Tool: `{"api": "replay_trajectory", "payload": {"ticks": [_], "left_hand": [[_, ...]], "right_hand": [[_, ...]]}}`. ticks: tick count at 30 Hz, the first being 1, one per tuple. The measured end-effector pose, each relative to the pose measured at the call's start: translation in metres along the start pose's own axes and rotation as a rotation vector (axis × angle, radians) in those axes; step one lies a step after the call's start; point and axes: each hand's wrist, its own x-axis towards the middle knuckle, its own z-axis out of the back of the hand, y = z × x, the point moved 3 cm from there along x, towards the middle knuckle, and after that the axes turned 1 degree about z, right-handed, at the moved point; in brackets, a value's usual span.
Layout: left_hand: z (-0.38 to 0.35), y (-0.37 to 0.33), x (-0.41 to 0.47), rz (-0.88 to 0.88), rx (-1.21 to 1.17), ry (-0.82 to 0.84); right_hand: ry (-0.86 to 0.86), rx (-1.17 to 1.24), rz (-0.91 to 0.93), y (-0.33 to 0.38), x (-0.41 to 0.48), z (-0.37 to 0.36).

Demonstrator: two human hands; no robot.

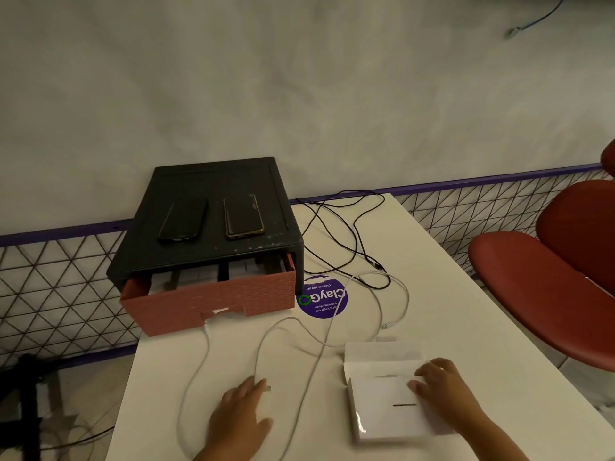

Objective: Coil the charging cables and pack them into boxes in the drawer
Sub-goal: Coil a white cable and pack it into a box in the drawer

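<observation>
At the table's (449, 294) far left corner stands a black drawer unit (213, 179) with two phones (183, 219) on top. Its pink drawer (213, 301) is pulled partly out, and white boxes (196, 276) show inside it.

Near the front edge, the left hand (239, 414) lies flat with its fingers straight and together. The fingertips rest at the plug end of the white charging cable (319, 352), which sprawls uncoiled in loose loops across the middle of the table, over a purple ClayGo sticker (322, 297). A black cable (356, 234) lies tangled towards the far edge, also uncoiled.

Towards the front right corner, an open white box (386, 407) sits under the right hand (442, 390). That hand's fingers are bent with their tips on the lid, but whether they pinch the flap cannot be told. Red chairs (539, 284) stand beyond the right edge.

The work looks to be at its start: a box has been readied and the first cable is just being taken up. The next move probably calls for pinching the plug end, winding the white cable into a tight coil and laying it in the box.
</observation>
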Motion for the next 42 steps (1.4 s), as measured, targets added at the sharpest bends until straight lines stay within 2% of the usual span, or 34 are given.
{"api": "replay_trajectory", "payload": {"ticks": [2,4,6,10,13,15,18,19,21,22,25,31,36,39,42], "left_hand": [[-0.007,0.002,-0.008,-0.015,0.119,0.089],[-0.008,-0.001,-0.011,-0.072,0.231,0.083],[-0.006,-0.001,-0.01,-0.046,0.242,0.065],[-0.015,-0.002,-0.01,-0.004,0.235,0.196],[-0.016,-0.008,-0.008,0.013,0.228,0.099],[-0.016,-0.013,-0.007,-0.034,0.282,-0.076],[-0.019,-0.02,-0.005,-0.087,0.238,-0.099],[-0.019,-0.026,-0.005,-0.113,0.215,-0.034],[-0.022,-0.043,-0.008,-0.204,0.009,-0.025],[-0.025,-0.049,-0.009,-0.205,-0.096,0.051],[-0.032,-0.059,-0.012,-0.143,-0.361,0.17],[-0.04,-0.058,-0.01,-0.052,-0.587,0.28],[-0.049,-0.046,-0.001,-0.012,-0.666,0.288],[-0.047,-0.048,0.0,-0.006,-0.651,0.288],[-0.04,-0.053,-0.003,-0.024,-0.588,0.278]], "right_hand": [[0.03,-0.012,-0.007,-0.002,-0.001,-0.003],[0.062,-0.002,-0.011,-0.002,-0.002,-0.003],[0.067,0.037,0.004,-0.002,-0.002,-0.001],[0.02,0.165,0.0,0.002,-0.011,0.006],[0.015,0.27,-0.016,0.011,-0.02,0.007],[0.014,0.314,-0.018,0.018,-0.023,0.003],[0.037,0.353,-0.007,0.029,-0.027,-0.01],[0.047,0.365,-0.009,0.033,-0.028,-0.014],[0.069,0.367,0.001,0.04,-0.029,-0.022],[0.078,0.353,0.018,0.043,-0.029,-0.025],[0.095,0.319,0.062,0.053,-0.031,-0.032],[0.04,0.316,0.054,0.058,-0.033,-0.035],[0.005,0.337,-0.015,0.058,-0.036,-0.038],[-0.043,0.385,-0.016,0.058,-0.038,-0.039],[-0.057,0.33,0.046,0.058,-0.039,-0.041]]}}
